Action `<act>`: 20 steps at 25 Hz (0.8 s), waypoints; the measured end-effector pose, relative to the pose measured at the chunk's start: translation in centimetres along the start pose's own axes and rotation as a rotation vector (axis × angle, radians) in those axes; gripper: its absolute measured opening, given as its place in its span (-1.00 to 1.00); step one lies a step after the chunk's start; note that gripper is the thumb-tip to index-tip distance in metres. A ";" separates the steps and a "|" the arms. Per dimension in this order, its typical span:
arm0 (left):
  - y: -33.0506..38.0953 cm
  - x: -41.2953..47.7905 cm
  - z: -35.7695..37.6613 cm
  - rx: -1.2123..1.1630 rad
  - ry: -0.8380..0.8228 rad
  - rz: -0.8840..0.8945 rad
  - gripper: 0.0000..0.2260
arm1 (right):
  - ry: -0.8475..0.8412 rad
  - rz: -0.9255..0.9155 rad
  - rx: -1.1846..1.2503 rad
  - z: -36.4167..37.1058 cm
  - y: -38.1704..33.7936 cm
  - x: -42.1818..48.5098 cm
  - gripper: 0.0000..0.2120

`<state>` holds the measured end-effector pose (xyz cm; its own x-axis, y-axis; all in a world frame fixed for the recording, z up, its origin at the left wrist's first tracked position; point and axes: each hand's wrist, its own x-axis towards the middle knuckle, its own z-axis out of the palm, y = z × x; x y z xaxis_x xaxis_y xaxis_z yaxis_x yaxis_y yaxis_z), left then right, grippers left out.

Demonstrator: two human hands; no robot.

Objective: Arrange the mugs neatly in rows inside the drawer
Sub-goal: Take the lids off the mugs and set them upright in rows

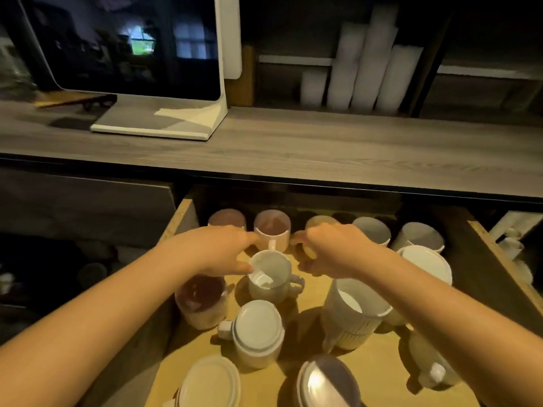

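An open wooden drawer (311, 292) holds several mugs. A back row runs from a brownish mug (226, 220) past a pink-lined mug (272, 230) to a yellowish mug (318, 222) and two grey-white mugs (371, 230). My left hand (223, 248) reaches in with straight fingers, its fingertip touching the pink-lined mug's left side and its thumb by the rim of a white mug (270, 277). My right hand (332, 249) lies over the yellowish mug, fingers and thumb curled round its body. Other mugs stand loose in front, some upside down (258, 330).
A ribbed mug with a dark inside (201, 301) and a tall ribbed white mug (357, 312) flank the drawer's middle. The grey countertop (293, 142) overhangs the drawer's back and carries a white monitor stand (158, 124). Stacks of white cups (361, 71) stand on the shelf behind.
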<state>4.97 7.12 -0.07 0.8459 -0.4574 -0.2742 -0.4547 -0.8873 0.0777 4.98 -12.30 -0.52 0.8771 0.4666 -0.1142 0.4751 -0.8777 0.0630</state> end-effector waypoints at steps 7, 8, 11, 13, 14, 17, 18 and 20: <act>-3.4 -1.1 3.0 0.089 -0.192 -0.125 -0.40 | -0.181 -0.086 0.094 4.1 -2.4 4.9 -0.45; -3.5 -1.1 3.5 0.130 -0.200 -0.135 -0.37 | -0.213 -0.080 0.110 4.4 -2.7 5.3 -0.47; -3.4 -1.0 4.5 0.223 -0.239 -0.167 -0.36 | -0.223 -0.050 0.146 5.4 -3.4 5.9 -0.50; -3.2 -0.9 4.7 0.234 -0.252 -0.174 -0.42 | -0.181 -0.042 0.128 5.8 -3.7 6.1 -0.52; -3.1 -0.9 4.7 0.232 -0.246 -0.169 -0.43 | -0.174 -0.047 0.128 6.0 -3.8 6.2 -0.51; -3.4 -0.9 4.6 0.218 -0.211 -0.111 -0.46 | -0.196 -0.052 0.155 6.3 -3.8 6.3 -0.47; -3.4 -0.8 4.6 0.224 -0.202 -0.076 -0.46 | -0.191 -0.044 0.156 6.3 -3.8 6.3 -0.46; -3.5 -0.7 4.8 0.248 -0.179 0.008 -0.44 | -0.166 -0.004 0.131 6.5 -3.8 6.3 -0.47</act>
<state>4.69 10.84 -4.75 0.7894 -0.4276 -0.4404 -0.5343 -0.8318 -0.1502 8.19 -6.74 -7.96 0.8463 0.4555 -0.2762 0.4560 -0.8875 -0.0663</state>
